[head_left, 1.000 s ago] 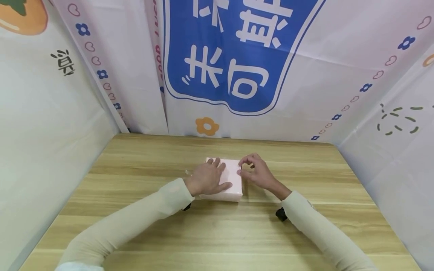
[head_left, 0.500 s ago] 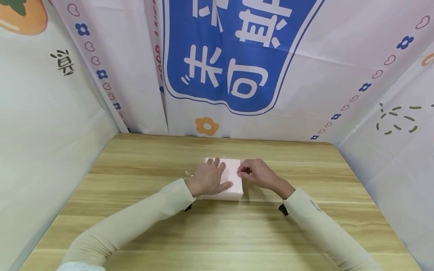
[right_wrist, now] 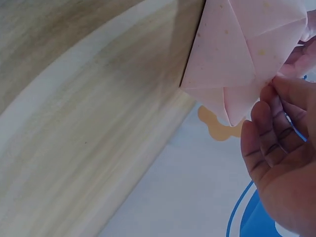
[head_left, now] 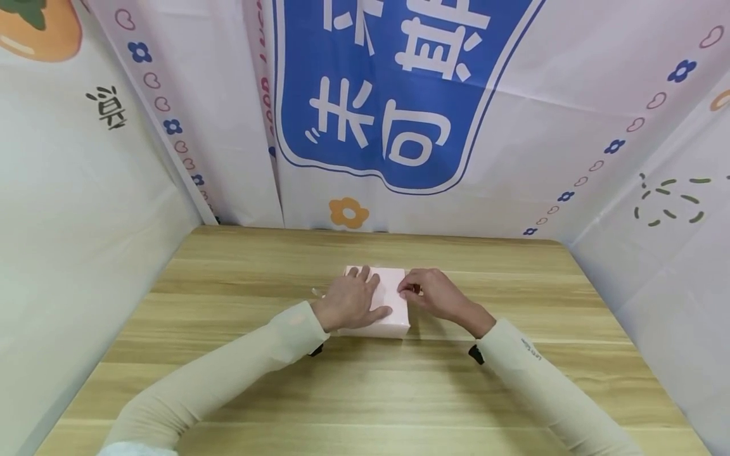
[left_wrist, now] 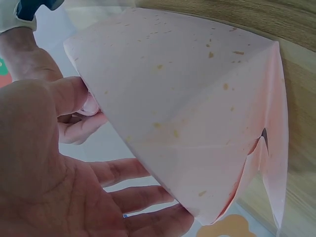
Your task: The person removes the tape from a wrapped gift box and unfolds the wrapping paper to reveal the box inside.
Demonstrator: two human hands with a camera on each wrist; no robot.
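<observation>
A box wrapped in pale pink paper (head_left: pixel 395 311) lies on the table; gold flecks show on the wrapping paper (left_wrist: pixel 168 84) in the left wrist view. Flat on its top rests my left hand (head_left: pixel 348 299), fingers spread, thumb toward the right. At the box's right edge my right hand (head_left: pixel 438 295) pinches the paper between thumb and index finger, the other fingers curled. Creases and a folded pointed flap (right_wrist: pixel 239 101) show on that end in the right wrist view. On the left end, a loose paper flap (left_wrist: pixel 276 163) sticks out, partly gaping.
The wood-grain table (head_left: pixel 365 392) spreads around the box. White printed cloth walls (head_left: pixel 513 158) enclose it at the back and both sides. A small clear strip (head_left: pixel 317 292) pokes out at the box's left, beside the left hand.
The right hand's raised fingers have lowered and closed together at the box's right edge. Over the last half second it barely moves. The left hand stays on the box top.
</observation>
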